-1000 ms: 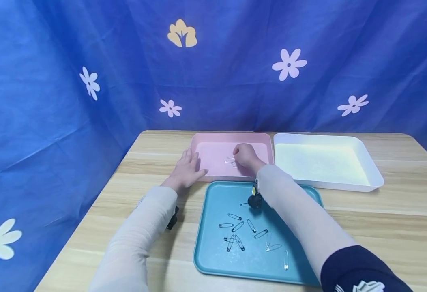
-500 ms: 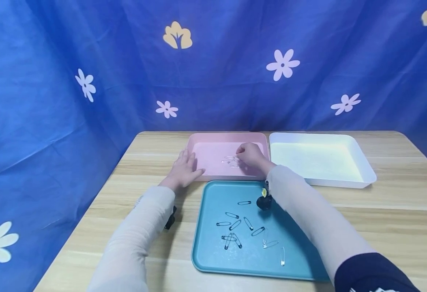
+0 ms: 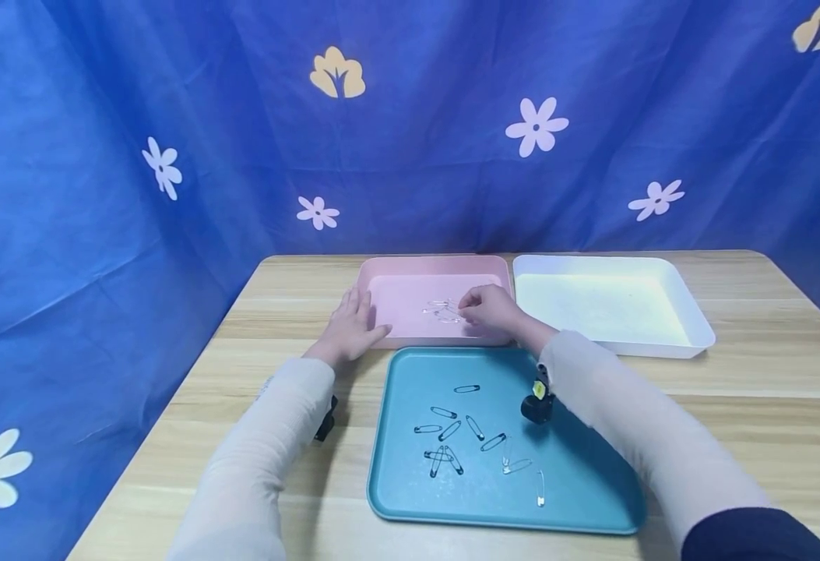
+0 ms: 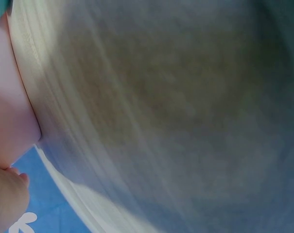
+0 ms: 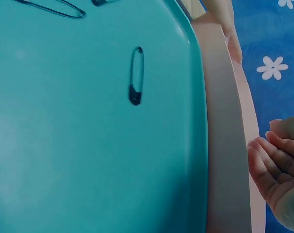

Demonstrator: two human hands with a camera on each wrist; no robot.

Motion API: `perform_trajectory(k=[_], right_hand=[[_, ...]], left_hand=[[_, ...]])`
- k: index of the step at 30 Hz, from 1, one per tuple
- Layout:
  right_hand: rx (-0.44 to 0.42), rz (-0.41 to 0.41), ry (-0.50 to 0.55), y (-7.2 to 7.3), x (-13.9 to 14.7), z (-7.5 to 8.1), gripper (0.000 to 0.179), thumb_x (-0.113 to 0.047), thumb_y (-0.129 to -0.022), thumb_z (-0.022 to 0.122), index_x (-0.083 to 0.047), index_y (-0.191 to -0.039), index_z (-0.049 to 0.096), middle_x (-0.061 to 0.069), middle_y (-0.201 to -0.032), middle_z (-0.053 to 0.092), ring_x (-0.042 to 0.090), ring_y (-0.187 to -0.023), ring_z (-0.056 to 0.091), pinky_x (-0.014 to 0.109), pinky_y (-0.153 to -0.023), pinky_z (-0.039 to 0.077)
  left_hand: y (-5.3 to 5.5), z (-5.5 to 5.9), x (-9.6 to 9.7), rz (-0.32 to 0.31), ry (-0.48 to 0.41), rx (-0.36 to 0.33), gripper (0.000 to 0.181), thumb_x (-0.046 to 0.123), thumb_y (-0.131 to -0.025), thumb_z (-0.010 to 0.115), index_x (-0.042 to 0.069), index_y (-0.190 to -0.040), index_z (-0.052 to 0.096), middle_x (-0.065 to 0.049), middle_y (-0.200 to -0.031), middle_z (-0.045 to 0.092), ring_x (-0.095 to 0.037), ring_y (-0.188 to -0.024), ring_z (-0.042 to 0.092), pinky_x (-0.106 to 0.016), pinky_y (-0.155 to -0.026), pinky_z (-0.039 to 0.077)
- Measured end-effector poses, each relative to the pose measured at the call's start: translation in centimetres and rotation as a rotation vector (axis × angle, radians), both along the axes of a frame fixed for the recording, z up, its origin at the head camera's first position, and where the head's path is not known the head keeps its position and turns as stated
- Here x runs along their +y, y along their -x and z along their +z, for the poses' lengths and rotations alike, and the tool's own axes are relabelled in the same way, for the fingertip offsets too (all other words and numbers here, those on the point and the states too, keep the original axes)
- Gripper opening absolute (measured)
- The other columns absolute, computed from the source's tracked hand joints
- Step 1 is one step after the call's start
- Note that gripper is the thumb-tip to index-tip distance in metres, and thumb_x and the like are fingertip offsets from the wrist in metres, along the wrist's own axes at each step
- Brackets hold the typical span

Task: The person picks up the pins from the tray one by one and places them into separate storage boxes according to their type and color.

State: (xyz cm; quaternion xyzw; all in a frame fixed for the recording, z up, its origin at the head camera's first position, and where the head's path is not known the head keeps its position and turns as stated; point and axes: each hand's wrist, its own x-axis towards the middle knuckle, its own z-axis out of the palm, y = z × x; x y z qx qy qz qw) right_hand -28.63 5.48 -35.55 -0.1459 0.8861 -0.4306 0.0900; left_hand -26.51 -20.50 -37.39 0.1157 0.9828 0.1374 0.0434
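Note:
My left hand (image 3: 350, 329) lies with spread, straight fingers along the left wall of the pink tray (image 3: 399, 292). Over the right part of that tray is my right hand (image 3: 492, 307), its fingers loosely bent; no pin shows between thumb and fingers in the right wrist view. Just left of its fingertips, a small cluster of silver safety pins (image 3: 441, 311) lies on the pink tray's floor. Nearer to me, the teal tray (image 3: 402, 499) bears several black safety pins (image 3: 475, 428) and a few silver safety pins (image 3: 540, 488). A sleeve fills most of the left wrist view.
Right of the pink tray stands a white tray (image 3: 606, 308), close beside it. The trays share a wooden table (image 3: 753, 405). Behind the table hangs a blue flowered curtain (image 3: 424, 140). My right forearm crosses above the teal tray's right side.
My right hand has drawn right from over the silver pins, uncovering more of them, and its forearm has swung right. My left hand stays at the pink tray's wall. The head view has shifted slightly.

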Motion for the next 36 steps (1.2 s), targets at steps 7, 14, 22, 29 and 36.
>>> perform_trajectory(k=[7,14,22,29,36], right_hand=[[-0.014,0.049,0.018,-2.0,1.4,0.5,0.012,-0.009,-0.081,0.058,0.0,-0.088,0.061,0.007,-0.08,0.061,0.015,-0.07,0.056,0.027,-0.063,0.048],[-0.028,0.088,0.008,-4.1,3.0,1.1,0.014,-0.012,-0.08,0.059,-0.001,-0.089,0.062,0.006,-0.081,0.061,0.016,-0.07,0.054,0.026,-0.063,0.046],[-0.084,0.158,0.037,-6.5,4.6,1.2,0.018,-0.008,-0.08,0.058,0.004,-0.093,0.06,0.008,-0.083,0.061,0.02,-0.073,0.056,0.031,-0.066,0.047],[-0.098,0.196,0.0,-7.8,5.8,0.5,0.019,-0.011,-0.081,0.058,0.002,-0.095,0.06,0.004,-0.082,0.06,0.017,-0.07,0.055,0.029,-0.063,0.045],[-0.095,0.253,0.006,-9.2,6.5,-0.2,0.02,-0.011,-0.08,0.059,0.002,-0.096,0.06,0.002,-0.078,0.06,0.015,-0.067,0.053,0.03,-0.059,0.045]], left_hand=[[0.1,-0.3,0.1,0.002,0.025,-0.004,0.08,0.052,-0.085,0.035,-0.003,-0.137,0.006,-0.026,-0.139,-0.005,-0.037,-0.127,-0.003,-0.048,-0.101,0.006],[0.1,-0.4,0.2,0.006,0.035,-0.012,0.08,0.052,-0.085,0.034,-0.002,-0.137,0.005,-0.025,-0.139,-0.005,-0.036,-0.127,-0.004,-0.048,-0.101,0.006],[0.2,-0.4,0.1,0.015,0.028,-0.019,0.08,0.053,-0.085,0.034,-0.001,-0.137,0.006,-0.024,-0.14,-0.006,-0.036,-0.127,-0.005,-0.048,-0.101,0.006],[0.1,-0.2,0.1,0.015,0.024,-0.011,0.08,0.052,-0.085,0.036,-0.001,-0.137,0.008,-0.025,-0.139,-0.005,-0.036,-0.127,-0.005,-0.048,-0.101,0.007],[0.2,-0.2,0.0,0.007,0.024,-0.002,0.079,0.051,-0.085,0.037,-0.002,-0.137,0.009,-0.026,-0.139,-0.004,-0.036,-0.127,-0.004,-0.048,-0.101,0.007]])
